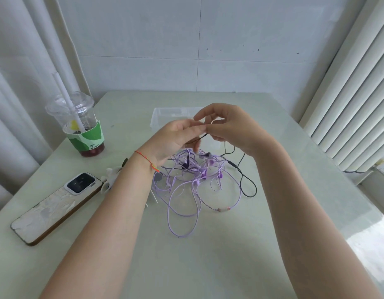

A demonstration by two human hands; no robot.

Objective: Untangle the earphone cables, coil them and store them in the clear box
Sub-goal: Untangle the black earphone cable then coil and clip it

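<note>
Both hands are raised above the middle of the pale table [208, 255], meeting just in front of the clear box [165, 114], which sits at the far centre. The left hand [176, 139] has its fingers extended to the right, fingertips closed on a black cable [243, 180]. The right hand [232, 128] pinches the same black cable between thumb and forefinger, its other fingers curled loosely above. From the pinch the black cable drops to the table and loops to the right. A tangle of purple earphone cables [193, 186] lies on the table below the hands, near the box but outside it. At the left stand a plastic drink cup [81, 126] with a straw and a phone [57, 207] lying face down.
</note>
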